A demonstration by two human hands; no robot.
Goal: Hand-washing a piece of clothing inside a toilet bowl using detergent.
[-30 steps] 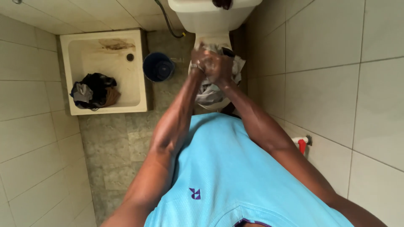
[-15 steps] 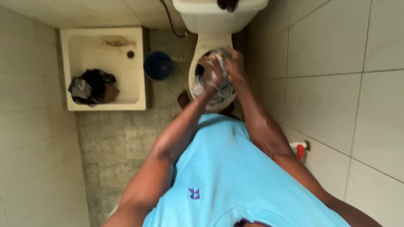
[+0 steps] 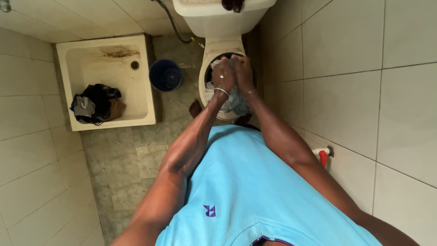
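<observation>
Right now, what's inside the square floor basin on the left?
The basin holds a heap of dark clothes near its front corner, plus a drain hole and a brown stain. Whatever lies under the heap is covered.

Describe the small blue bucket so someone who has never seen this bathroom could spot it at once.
Find the white toilet at the top of the view. On the floor to its left, before the shallow square basin, stands the bucket. It is the only round, dark blue thing there.

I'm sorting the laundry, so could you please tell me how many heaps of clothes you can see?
2. One dark heap lies in the floor basin. One wet bundle is in the left hand and right hand over the toilet; more may lie hidden beneath.
</observation>
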